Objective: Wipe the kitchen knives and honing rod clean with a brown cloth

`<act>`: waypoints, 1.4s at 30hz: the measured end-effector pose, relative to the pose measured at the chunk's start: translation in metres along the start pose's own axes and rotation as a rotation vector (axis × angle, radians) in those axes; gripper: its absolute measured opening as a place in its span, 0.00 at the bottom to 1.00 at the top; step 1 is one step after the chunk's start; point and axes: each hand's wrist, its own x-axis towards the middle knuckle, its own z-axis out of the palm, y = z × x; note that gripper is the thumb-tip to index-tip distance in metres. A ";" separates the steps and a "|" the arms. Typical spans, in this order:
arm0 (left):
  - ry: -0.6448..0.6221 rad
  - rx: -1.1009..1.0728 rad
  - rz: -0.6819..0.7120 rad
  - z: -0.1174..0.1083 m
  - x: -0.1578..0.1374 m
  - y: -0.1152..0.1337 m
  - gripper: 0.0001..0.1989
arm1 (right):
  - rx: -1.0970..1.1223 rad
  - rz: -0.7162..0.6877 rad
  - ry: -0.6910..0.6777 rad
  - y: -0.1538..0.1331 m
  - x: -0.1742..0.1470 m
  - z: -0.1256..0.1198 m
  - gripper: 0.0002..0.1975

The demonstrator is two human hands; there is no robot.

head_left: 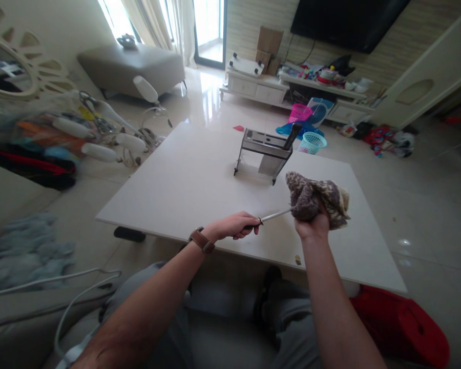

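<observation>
- Two bare forearms reach forward from the seated person's lap; one brown-strapped watch [202, 240] sits on the left wrist.
- The left hand [236, 226] is closed tight round the dark handle of one knife [273, 216], held just above the near edge of the white worktop [184, 179]. The handle is almost wholly hidden inside the fist.
- Only a short length of the knife's thin bright blade shows; its tip is buried in the cloth, so its full length cannot be made out.
- The right hand [313, 225] is clenched around one bunched, grey-brown speckled cloth [315, 199], which wraps the blade's far end. The fingers are mostly covered by the folds.
- One small dark speck lies on the worktop near its front edge, too small to identify.
- Further back on the worktop stands one metal knife rack [264, 152], well apart from the hands, with one dark handle [293, 136] sticking up from its right end. Its other slots are hard to read.
- One red bag [403, 323] lies on the floor at the right, partly hidden by the worktop's corner.
- Beyond the worktop, two small plastic baskets sit on the floor, one pink [299, 111] and one turquoise [312, 143].
- The left side is blurred; the clutter there cannot be counted.
</observation>
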 end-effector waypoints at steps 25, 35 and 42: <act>0.227 0.118 0.132 0.007 0.012 -0.003 0.13 | -0.283 0.009 -0.050 0.070 -0.036 0.012 0.21; 0.079 0.128 0.046 -0.002 -0.007 0.006 0.21 | -0.082 -0.070 -0.003 0.002 -0.004 0.006 0.06; 0.231 0.274 0.159 -0.004 -0.002 -0.003 0.18 | -0.076 -0.037 0.042 0.004 -0.005 0.007 0.06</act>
